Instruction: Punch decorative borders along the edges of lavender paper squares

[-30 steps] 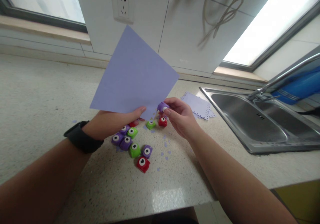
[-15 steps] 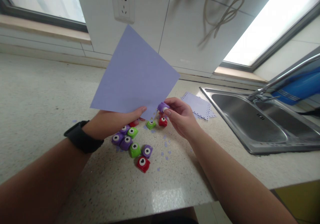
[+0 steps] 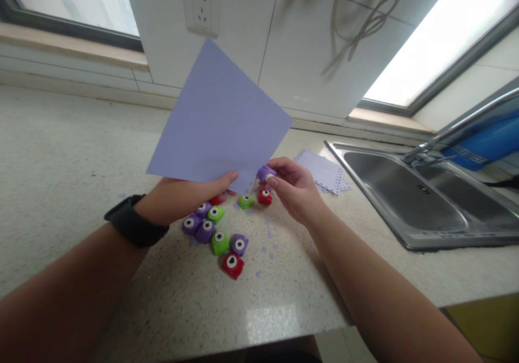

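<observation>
My left hand (image 3: 198, 191) grips a lavender sheet of paper (image 3: 221, 114) by its lower edge, thumb on top and fingers behind. The sheet is held up, tilted, with one corner toward me. A purple craft punch (image 3: 265, 174) is pinched in my right hand (image 3: 294, 190), at the sheet's lower right edge; whether the paper sits in its slot I cannot tell. Below the hands, several punches lie on the counter: a red one with a heart (image 3: 233, 264), a green one (image 3: 219, 242), a purple one (image 3: 240, 244) and others, partly hidden by my left hand.
Lavender sheets with punched edges (image 3: 318, 168) lie stacked on the speckled counter (image 3: 162, 309), right of my right hand. Small paper cut-outs (image 3: 270, 234) are scattered nearby. A steel double sink (image 3: 405, 190) with a tap is at the right. The tiled wall has a socket (image 3: 201, 7).
Almost nothing differs. Both hands, the paper and the purple punch hold the same places; the whole view has shifted very slightly.
</observation>
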`<state>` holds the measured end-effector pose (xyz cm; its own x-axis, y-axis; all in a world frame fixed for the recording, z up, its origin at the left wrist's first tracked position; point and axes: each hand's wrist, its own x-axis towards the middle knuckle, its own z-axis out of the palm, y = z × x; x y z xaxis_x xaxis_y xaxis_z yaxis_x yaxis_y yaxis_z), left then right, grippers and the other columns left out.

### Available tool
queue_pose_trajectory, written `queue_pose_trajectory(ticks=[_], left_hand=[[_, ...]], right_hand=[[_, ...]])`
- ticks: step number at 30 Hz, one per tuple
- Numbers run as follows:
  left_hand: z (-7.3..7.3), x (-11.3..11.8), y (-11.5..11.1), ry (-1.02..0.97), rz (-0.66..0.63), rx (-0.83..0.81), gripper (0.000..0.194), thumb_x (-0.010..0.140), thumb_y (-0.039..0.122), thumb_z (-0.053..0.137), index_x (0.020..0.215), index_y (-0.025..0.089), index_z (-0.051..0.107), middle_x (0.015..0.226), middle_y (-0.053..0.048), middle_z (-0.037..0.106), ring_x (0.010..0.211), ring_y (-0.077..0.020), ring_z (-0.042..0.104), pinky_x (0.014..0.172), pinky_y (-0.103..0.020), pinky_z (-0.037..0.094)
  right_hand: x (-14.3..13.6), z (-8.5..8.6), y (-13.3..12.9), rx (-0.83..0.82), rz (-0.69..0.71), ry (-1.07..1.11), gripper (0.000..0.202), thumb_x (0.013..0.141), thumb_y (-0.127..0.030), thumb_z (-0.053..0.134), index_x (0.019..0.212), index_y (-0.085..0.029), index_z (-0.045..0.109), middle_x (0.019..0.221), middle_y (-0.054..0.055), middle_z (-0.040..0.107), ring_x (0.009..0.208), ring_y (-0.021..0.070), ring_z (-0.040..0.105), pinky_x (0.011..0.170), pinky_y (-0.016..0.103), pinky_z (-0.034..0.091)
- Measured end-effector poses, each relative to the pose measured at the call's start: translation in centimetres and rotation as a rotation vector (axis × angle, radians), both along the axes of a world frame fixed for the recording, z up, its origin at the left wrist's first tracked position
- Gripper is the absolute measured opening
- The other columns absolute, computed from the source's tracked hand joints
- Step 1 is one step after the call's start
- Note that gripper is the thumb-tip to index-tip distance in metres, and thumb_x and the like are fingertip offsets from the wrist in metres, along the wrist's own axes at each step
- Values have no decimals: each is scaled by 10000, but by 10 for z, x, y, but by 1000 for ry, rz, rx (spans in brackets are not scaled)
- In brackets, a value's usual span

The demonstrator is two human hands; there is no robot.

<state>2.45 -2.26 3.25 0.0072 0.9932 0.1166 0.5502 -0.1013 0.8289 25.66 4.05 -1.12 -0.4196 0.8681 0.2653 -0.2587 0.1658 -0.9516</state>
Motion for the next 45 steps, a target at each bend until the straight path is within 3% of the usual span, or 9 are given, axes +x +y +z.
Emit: queue_pose_trajectory(ticks=[7,23,27,32,41,45], left_hand=[[0,1,1,28,19,29,347,844,532,665,585,302,653,594,-7,722,759,-242,720,1077,-391,484],[2,2,0,97,39,59,314,824,562,677,649,303,656,634,-18,743,820,-285,740,1050,-425,504],[1,1,1,127,79,86,287,803,579,699,714,306,683,745,-27,781,861,-289,743,1024,-414,525],[1,1,1,86,22,76,236,827,548,693,813,314,722,887,-12,817,966,-276,745,1080,-373,492],[2,1,0,54,-4,16,232,829,524,701,759,303,716,762,-4,796,832,-268,752,994,-375,536],[2,1,-1,19,-30,-47,262,846,538,681,757,295,722,700,-5,774,748,-257,746,882,-356,573]], right_hand=[[0,0,0,-3,2,-7,339,761,-346,920,1033,-253,740,910,-2,730,788,131,677,736,283,572],[-1,-1,-1,-20,-3,-15,366,750,-363,925,1031,-252,718,896,-3,726,778,140,680,736,297,569],[-2,0,-1,-27,7,3,360,744,-347,930,1019,-251,719,902,-5,726,781,130,677,751,288,568],[-4,3,-3,-31,2,-1,355,739,-360,929,995,-243,713,884,-6,710,767,131,662,764,302,574],[-5,4,-3,-39,1,6,334,732,-341,934,971,-242,723,860,-11,704,749,125,649,745,292,564],[-5,5,-3,-41,2,13,329,731,-338,935,966,-243,725,859,-11,708,754,127,656,750,295,570]])
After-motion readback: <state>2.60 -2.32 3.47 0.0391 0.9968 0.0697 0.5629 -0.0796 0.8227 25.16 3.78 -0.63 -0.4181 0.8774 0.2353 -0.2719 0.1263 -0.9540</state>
